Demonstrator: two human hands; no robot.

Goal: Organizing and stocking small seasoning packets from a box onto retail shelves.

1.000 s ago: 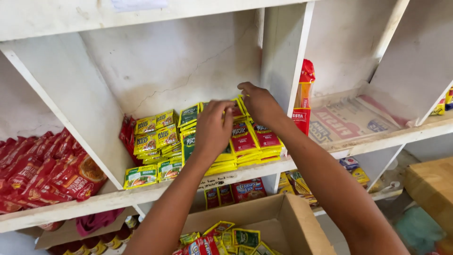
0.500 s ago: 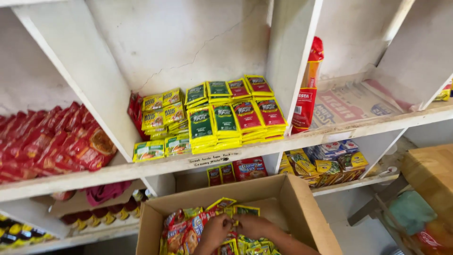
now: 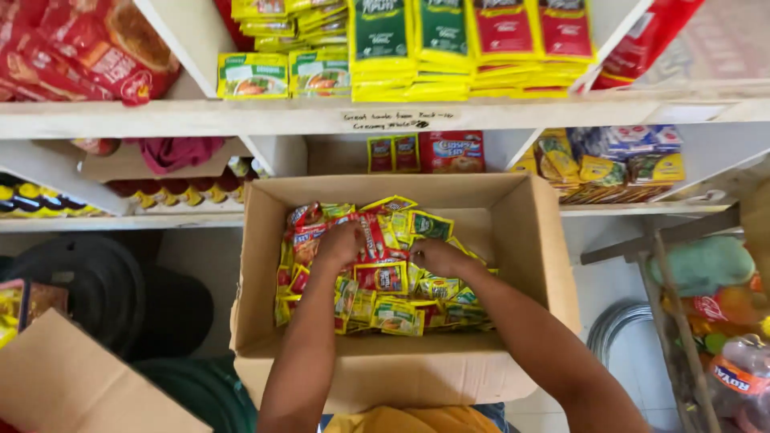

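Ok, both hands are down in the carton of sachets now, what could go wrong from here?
1. The sachets lie mixed, red among yellow-green; the left hand and right hand may gather the wrong kind for the sorted shelf stacks.
2. The cardboard box seems to sit high near the person's body; leaning in could tip it.
3. Loose sachets may slip from a handful.

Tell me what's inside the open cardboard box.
The cardboard box holds a loose heap of small sachets, red, yellow and green. The left hand and right hand cover some; the box's bottom stays hidden.
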